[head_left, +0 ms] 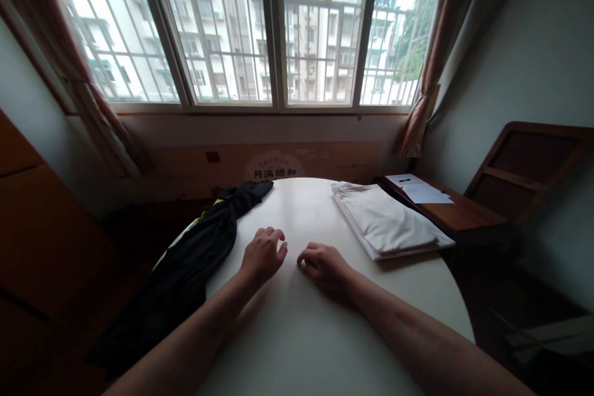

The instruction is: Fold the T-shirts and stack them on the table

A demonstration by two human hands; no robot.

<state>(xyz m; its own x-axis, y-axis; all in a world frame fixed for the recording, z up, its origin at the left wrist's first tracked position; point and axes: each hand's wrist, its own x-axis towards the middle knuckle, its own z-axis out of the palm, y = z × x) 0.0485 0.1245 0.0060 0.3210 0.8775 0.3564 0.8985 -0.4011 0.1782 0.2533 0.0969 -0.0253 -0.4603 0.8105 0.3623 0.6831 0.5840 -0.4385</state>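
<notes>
My left hand (264,253) rests near the middle of a round white table (297,334), its fingers loosely curved and apart with nothing in them. To its right, my right hand (323,265) lies on the tabletop with its fingers curled in; what they hold, if anything, is hidden. A gap separates the two hands. Black clothing (208,247) with some yellow and white is draped over the table's left edge, beside my left hand. Folded white cloth (385,216) lies at the right side of the table, beyond my right hand.
At the right, a wooden surface (473,209) holds white papers (424,190) and a dark pen, with a wooden chair (520,161) behind. Past the table's far edge stands a printed cardboard box (325,158) under a barred window. An orange-brown cabinet (37,229) is at the left.
</notes>
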